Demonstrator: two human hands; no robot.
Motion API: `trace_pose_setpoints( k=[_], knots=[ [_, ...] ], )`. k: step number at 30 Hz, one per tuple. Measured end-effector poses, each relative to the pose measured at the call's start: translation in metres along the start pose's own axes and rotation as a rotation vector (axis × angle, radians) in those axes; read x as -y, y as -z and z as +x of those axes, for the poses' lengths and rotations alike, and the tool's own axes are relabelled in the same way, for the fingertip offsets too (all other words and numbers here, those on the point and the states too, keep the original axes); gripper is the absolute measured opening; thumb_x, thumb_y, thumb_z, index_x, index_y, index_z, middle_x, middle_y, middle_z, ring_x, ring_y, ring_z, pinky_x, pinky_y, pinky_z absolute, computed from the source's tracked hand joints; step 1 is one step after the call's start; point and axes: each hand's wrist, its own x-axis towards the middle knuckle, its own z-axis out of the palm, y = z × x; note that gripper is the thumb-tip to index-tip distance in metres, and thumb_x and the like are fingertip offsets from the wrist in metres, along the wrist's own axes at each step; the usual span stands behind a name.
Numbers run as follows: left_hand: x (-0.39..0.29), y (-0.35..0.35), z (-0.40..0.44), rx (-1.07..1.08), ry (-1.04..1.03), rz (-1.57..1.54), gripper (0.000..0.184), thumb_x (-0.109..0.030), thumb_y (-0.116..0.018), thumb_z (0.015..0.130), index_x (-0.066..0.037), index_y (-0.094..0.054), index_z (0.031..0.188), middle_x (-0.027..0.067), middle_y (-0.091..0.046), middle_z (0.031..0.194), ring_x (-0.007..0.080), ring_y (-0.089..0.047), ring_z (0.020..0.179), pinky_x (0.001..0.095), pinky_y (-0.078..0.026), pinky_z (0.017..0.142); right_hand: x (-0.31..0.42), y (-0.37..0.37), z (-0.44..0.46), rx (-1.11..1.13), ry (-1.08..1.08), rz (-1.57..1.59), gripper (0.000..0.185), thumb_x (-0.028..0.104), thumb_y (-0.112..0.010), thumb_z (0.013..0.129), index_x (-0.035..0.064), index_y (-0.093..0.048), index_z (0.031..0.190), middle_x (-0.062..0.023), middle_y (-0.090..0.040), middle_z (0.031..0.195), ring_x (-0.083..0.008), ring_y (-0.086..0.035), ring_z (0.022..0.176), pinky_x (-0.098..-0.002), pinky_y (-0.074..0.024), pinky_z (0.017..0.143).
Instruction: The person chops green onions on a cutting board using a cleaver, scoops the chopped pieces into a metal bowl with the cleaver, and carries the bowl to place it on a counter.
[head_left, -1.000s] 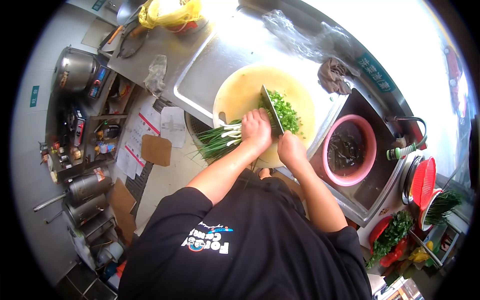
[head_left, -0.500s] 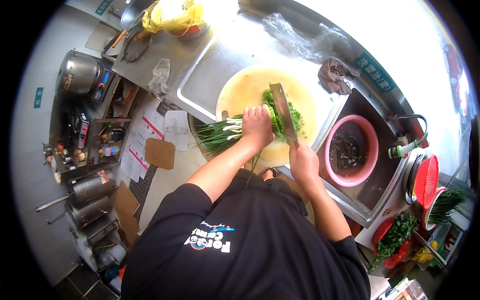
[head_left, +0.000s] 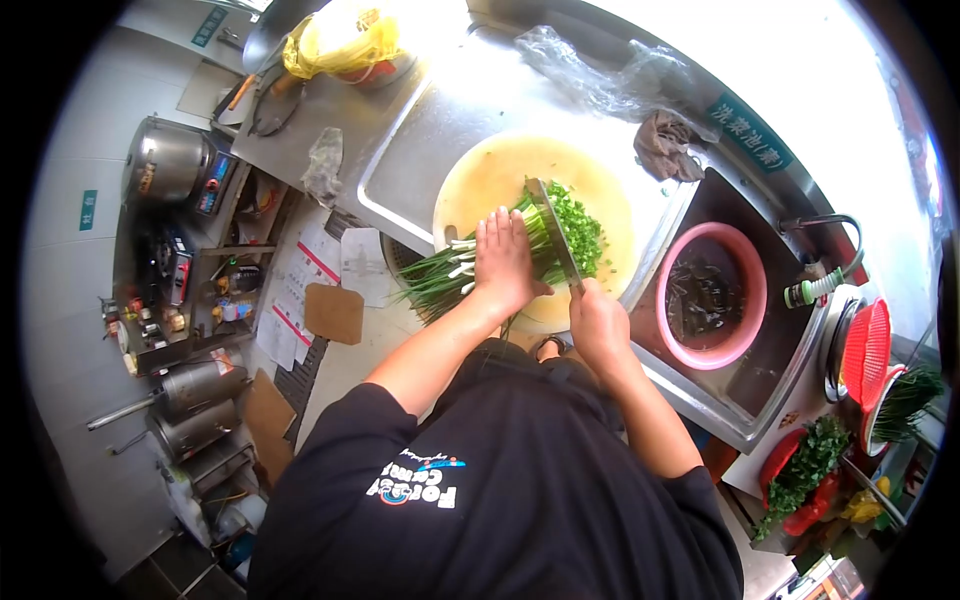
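Since the earlier frame the cleaver (head_left: 556, 230) has swung towards the left hand (head_left: 507, 258), its broad face now turned more edge-on, and the left fingers have flattened out. Steel counter (head_left: 415, 155) lies under the round cutting board (head_left: 478, 190), presumably for firm, level backing, while the pink basin (head_left: 756, 300) sits in the sink (head_left: 742, 388), likely so drips stay contained. Across the board's near left edge lies the bunch of scallions (head_left: 430, 283), white ends under or beside the left palm, which is spread and pressing down, probably to stop them rolling. Closed around the cleaver's handle is the right hand (head_left: 600, 322), apparently for control; chopped green pieces (head_left: 583, 232) are heaped mostly beyond the blade. Count: 1 counter, 1 board, 1 basin, 1 bunch, 1 cleaver, 2 hands; stalks and pieces are too many to number.
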Motion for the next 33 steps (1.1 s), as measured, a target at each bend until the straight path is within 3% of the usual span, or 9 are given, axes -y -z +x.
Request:
trace_pose_setpoints(
  k=[5, 8, 10, 14, 16, 24, 26, 28, 33],
  knots=[
    [0.002, -0.021, 0.007, -0.011, 0.055, 0.017, 0.126, -0.061, -0.077, 0.069, 0.007, -0.010, 0.151, 0.0247, -0.016, 0.158, 0.0352, -0.011, 0.150, 0.0440, -0.007, 0.122, -0.002, -0.006, -0.002, 0.002, 0.005, -0.049, 0.017, 0.015, -0.056, 0.093, -0.0007, -0.054, 0.089, -0.0263, -0.063, 0.072, -0.0458, -0.063, 0.070, -0.0549, -0.0484, 0.065],
    [0.007, -0.025, 0.012, -0.037, 0.049, -0.057, 0.118, -0.051, -0.079, 0.071, 0.006, -0.013, 0.150, 0.0249, -0.018, 0.158, 0.0351, -0.020, 0.147, 0.0442, -0.013, 0.121, 0.002, -0.005, 0.001, 0.001, 0.021, -0.036, 0.017, 0.016, -0.056, 0.094, -0.0006, -0.054, 0.089, -0.0259, -0.063, 0.071, -0.0458, -0.062, 0.069, -0.0549, -0.0482, 0.064],
    [0.007, -0.025, 0.012, -0.096, 0.062, -0.137, 0.109, -0.044, -0.080, 0.070, 0.006, -0.020, 0.147, 0.0226, -0.032, 0.150, 0.0330, -0.030, 0.140, 0.0432, -0.020, 0.118, 0.002, -0.002, 0.002, 0.019, 0.006, -0.034, 0.017, 0.016, -0.055, 0.094, -0.0006, -0.054, 0.089, -0.0259, -0.063, 0.071, -0.0460, -0.062, 0.069, -0.0549, -0.0481, 0.064],
    [0.010, -0.023, 0.018, -0.034, 0.025, -0.208, 0.101, -0.040, -0.082, 0.068, 0.005, -0.028, 0.140, 0.0184, -0.044, 0.135, 0.0313, -0.040, 0.131, 0.0429, -0.025, 0.115, 0.006, 0.011, 0.000, 0.057, 0.018, -0.090, 0.016, 0.017, -0.051, 0.094, 0.0009, -0.052, 0.090, -0.0239, -0.066, 0.072, -0.0441, -0.065, 0.070, -0.0535, -0.0517, 0.066],
    [0.010, -0.028, 0.015, -0.197, -0.013, -0.135, 0.095, -0.038, -0.082, 0.066, 0.005, -0.032, 0.135, 0.0147, -0.049, 0.124, 0.0309, -0.045, 0.124, 0.0429, -0.027, 0.114, 0.008, 0.019, -0.004, 0.069, 0.013, -0.102, 0.016, 0.016, -0.051, 0.094, 0.0004, -0.052, 0.091, -0.0240, -0.066, 0.073, -0.0438, -0.065, 0.071, -0.0531, -0.0520, 0.067],
    [0.012, -0.025, 0.019, -0.133, -0.026, -0.173, 0.090, -0.035, -0.081, 0.067, 0.005, -0.034, 0.133, 0.0181, -0.047, 0.128, 0.0332, -0.041, 0.128, 0.0457, -0.025, 0.115, 0.011, 0.025, -0.010, 0.213, -0.042, -0.257, 0.026, 0.008, -0.070, 0.075, -0.0006, -0.053, 0.093, -0.0217, -0.068, 0.081, -0.0386, -0.069, 0.075, -0.0471, -0.0550, 0.069],
    [0.013, -0.025, 0.020, -0.130, -0.036, -0.152, 0.088, -0.034, -0.080, 0.068, 0.005, -0.034, 0.133, 0.0198, -0.045, 0.131, 0.0345, -0.040, 0.130, 0.0467, -0.024, 0.116, 0.012, 0.028, -0.007, 0.231, -0.044, -0.258, 0.028, 0.009, -0.072, 0.074, -0.0007, -0.053, 0.093, -0.0218, -0.068, 0.080, -0.0387, -0.069, 0.075, -0.0469, -0.0550, 0.070],
    [0.013, -0.030, 0.020, -0.303, -0.022, -0.073, 0.088, -0.036, -0.083, 0.065, 0.002, -0.037, 0.131, 0.0203, -0.044, 0.136, 0.0365, -0.039, 0.133, 0.0460, -0.023, 0.117, 0.014, 0.031, -0.005, 0.252, -0.050, -0.261, 0.029, 0.009, -0.073, 0.074, -0.0008, -0.053, 0.093, -0.0220, -0.068, 0.080, -0.0387, -0.069, 0.076, -0.0467, -0.0550, 0.070],
    [0.017, -0.027, 0.028, -0.139, -0.014, -0.151, 0.086, -0.033, -0.080, 0.068, 0.004, -0.036, 0.131, 0.0232, -0.041, 0.139, 0.0379, -0.034, 0.137, 0.0461, -0.023, 0.117, 0.028, 0.041, 0.005, 0.304, -0.089, -0.277, 0.034, 0.013, -0.076, 0.074, -0.0018, -0.053, 0.094, -0.0219, -0.068, 0.079, -0.0407, -0.068, 0.079, -0.0476, -0.0544, 0.072]
  ],
)
